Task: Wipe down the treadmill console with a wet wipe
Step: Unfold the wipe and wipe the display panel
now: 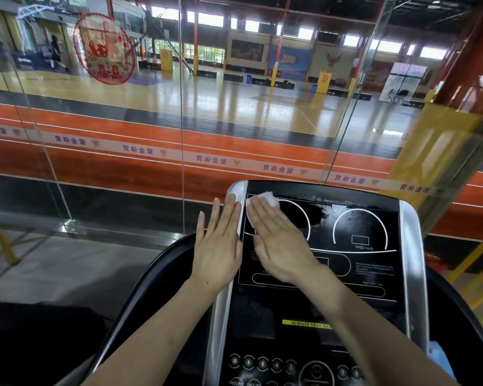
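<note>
The treadmill console is a black display panel with white curved markings and silver side trim. My right hand lies flat on its upper left part, fingers straight, pressing a white wet wipe against the panel; the wipe shows beyond my fingertips and along their left side. My left hand rests flat with straight fingers on the silver left edge of the console, beside the right hand. A damp, smeared patch shows near the panel's top middle.
A row of round buttons and a yellow warning strip sit on the lower console. A black curved handrail runs at the left. A glass wall stands directly behind the console, with a sports hall beyond.
</note>
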`<state>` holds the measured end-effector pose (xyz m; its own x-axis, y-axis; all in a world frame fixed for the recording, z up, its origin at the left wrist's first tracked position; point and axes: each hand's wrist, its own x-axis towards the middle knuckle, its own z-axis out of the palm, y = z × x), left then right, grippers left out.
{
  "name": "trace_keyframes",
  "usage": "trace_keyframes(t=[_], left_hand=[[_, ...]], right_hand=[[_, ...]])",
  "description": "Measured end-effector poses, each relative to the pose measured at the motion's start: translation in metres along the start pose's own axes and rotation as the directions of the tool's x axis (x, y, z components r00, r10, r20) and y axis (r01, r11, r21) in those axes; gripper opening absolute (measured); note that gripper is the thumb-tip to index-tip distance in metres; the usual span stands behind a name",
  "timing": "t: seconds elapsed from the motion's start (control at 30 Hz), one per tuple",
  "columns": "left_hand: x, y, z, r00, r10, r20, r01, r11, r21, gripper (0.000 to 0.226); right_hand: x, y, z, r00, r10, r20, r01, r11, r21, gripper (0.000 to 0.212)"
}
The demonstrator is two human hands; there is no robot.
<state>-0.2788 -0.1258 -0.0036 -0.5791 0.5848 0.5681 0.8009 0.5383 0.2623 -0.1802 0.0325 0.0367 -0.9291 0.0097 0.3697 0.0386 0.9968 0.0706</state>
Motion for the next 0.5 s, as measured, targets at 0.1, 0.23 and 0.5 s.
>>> trace_keyframes(t=[0.1,0.23,0.5], left_hand=[[-0.001,0.001,0.001,1.0,-0.004,-0.012,0.004,1.0,-0.005,0.075],[0.0,0.002,0.002,1.0,-0.005,-0.014,0.004,1.0,-0.016,0.076],[-0.002,0.001,-0.001,1.0,0.006,-0.023,-0.006,1.0,0.0,0.074]], right_hand=[[-0.007,0.024,-0.009,1.0,0.008,-0.003,-0.008,1.0,-0.024,0.068],[-0.005,0.009,-0.003,0.999,0.036,-0.003,-0.036,0.999,0.012,0.068],[-0.016,0.004,-0.001,0.996,0.087,-0.004,-0.087,0.996,-0.005,0.07]])
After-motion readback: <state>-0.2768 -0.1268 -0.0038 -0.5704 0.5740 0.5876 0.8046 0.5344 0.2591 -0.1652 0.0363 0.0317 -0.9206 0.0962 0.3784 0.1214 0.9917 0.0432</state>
